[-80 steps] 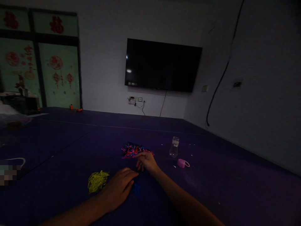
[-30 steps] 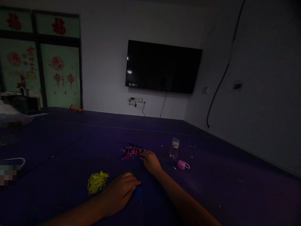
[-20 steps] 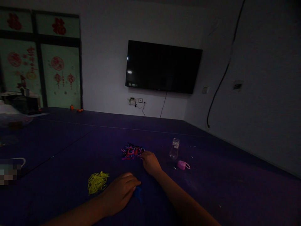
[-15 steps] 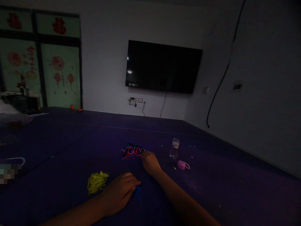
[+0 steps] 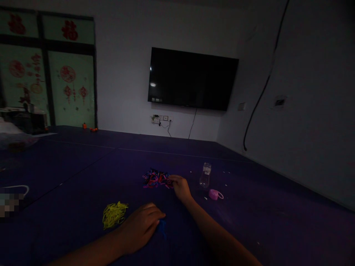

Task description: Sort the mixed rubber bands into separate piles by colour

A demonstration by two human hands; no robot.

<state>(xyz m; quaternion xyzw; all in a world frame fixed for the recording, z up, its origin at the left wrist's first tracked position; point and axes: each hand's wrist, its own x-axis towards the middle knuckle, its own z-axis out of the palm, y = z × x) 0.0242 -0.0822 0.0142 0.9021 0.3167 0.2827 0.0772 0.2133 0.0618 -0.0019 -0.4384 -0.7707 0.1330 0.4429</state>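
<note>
closest to us, our left hand (image 5: 145,223) lies low on the purple surface (image 5: 91,184). its fingers are bent, with the tips right by the blue loops (image 5: 162,227); we cannot tell if they grip any. the yellow loops (image 5: 114,215) sit in their own pile just left of that hand. a bit farther out, our right hand (image 5: 181,187) is at the right edge of the mixed loops (image 5: 155,178), a pile of pink, red, blue and black. its fingers curl in, and we cannot tell if they pinch one. we seem to be picking at this pile. the next move looks to call for a light pinch, so one loop comes free alone. the pile looks tangled, and dim light makes dark loops hard to see. to the right, apart from our hand, lies the pink cap (image 5: 213,194), and just past it stands the clear bottle (image 5: 205,177). far back are little orange things (image 5: 94,130) and a big black tv (image 5: 194,79), out of our way.
</note>
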